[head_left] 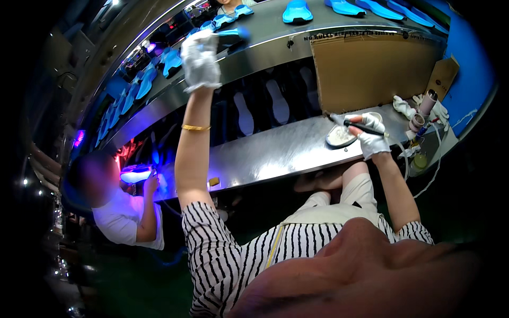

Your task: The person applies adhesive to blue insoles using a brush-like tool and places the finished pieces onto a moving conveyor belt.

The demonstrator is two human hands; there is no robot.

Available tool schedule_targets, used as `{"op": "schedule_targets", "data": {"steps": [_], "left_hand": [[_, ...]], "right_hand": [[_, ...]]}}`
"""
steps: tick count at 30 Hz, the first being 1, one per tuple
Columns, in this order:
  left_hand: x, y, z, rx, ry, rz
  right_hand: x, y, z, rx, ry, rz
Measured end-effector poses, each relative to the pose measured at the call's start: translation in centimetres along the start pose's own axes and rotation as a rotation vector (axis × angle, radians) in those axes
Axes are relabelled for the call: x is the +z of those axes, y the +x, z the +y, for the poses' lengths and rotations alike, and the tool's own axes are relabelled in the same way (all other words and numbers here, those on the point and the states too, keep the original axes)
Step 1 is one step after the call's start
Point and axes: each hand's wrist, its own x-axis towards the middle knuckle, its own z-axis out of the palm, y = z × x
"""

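1. At the belt beyond the steel desk, we find the left hand raised, gloved in white, its back toward us. A blurred blue piece shows at its right edge; we cannot tell whether the fingers pinch it or merely lie beside it.

2. Over the desk, we record the right hand, also gloved, pinching the dark handle of a brush. Below and beside it sits a shallow dish of white matter.

3. On progress, we judge the work to be under way, since the brush is in hand and the dish is supplied. More blue shoe-shaped pieces line the belt on both sides of the left hand. We could confirm no coating on any, so finished and unfinished pieces cannot be counted apart.

4. Outstanding, in our judgement: the blurred piece is not on the desk, and the brush is not laid down.

5. Obscured: the left fingertips; pale soles in shadow beneath the belt; whatever the cardboard covers. Coloured glare washes out the item near a co-worker. The upper frame cuts off some pieces.
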Motion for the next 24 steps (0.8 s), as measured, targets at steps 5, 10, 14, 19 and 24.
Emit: {"op": "schedule_targets", "data": {"steps": [5,10,14,19,24], "left_hand": [[-8.7,0.9,2.7,-0.576,-1.189,0.393],[-5.7,-5.7,3.1,-0.703,-1.621,-0.211],[0.2,-15.8,6.3,-1.178,-2.159,-0.516],[0.0,-24.5,12.6,-1.544,-2.137,-0.371],[0.3,-25.3,14.2,-1.687,-2.235,-0.145]], "right_hand": [[-0.3,0.8,0.6,0.0,0.111,-0.009],[0.2,0.0,0.3,0.005,0.006,0.003],[0.1,-1.2,-0.5,0.07,-0.037,-0.024],[1.8,-1.9,-0.8,0.054,0.007,-0.048],[5.0,-0.3,0.1,0.01,0.006,-0.147]]}}
